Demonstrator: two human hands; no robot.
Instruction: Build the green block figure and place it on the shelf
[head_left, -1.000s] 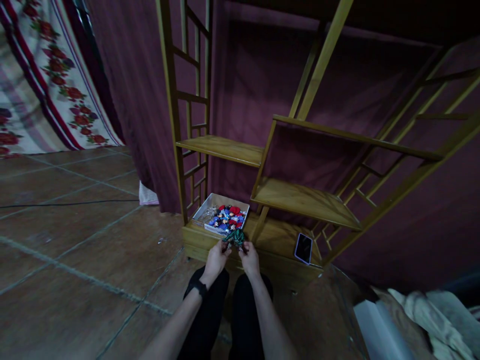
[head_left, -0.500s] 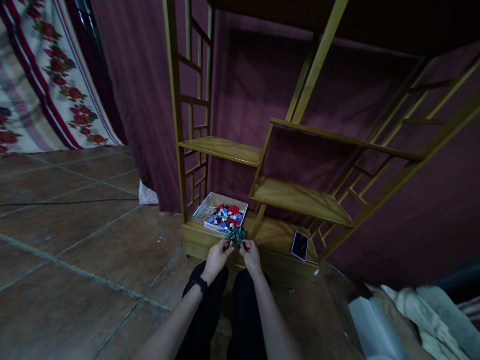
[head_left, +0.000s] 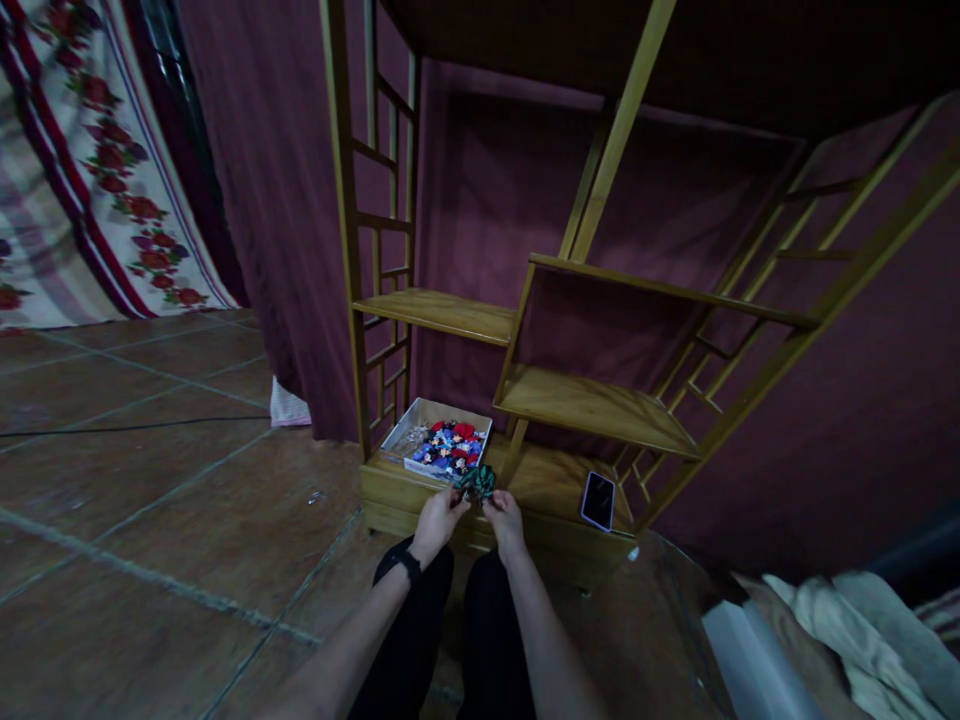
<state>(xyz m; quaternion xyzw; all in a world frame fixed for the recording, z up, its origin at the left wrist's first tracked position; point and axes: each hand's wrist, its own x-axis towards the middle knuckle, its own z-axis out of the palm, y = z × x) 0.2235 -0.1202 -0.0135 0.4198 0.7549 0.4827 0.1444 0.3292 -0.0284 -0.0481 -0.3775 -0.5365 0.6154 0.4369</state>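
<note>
Between my two hands is a small dark green, shiny bunched thing (head_left: 477, 482), too small to name for certain. My left hand (head_left: 440, 517), with a dark band on its wrist, pinches its left side. The fingertips of my right hand (head_left: 504, 517) are closed on its right side. Just beyond them a white open box (head_left: 420, 468) sits on the low wooden base of the shelf. Several small red, blue and black figures (head_left: 454, 447) lie in the box, with clear plastic-looking bits at its left end.
A wooden shelf unit (head_left: 435, 312) with uneven levels stands in front of me. A phone (head_left: 598, 500) lies on its base at the right. Beside me at the lower right are a pale box (head_left: 757, 660) and light cloth (head_left: 862, 630). A dark cable (head_left: 150, 427) crosses the tiled floor.
The view has shifted slightly, so the shelf and box appear a little lower. Both hands still hold the green thing, with little visible movement of the fingers.
</note>
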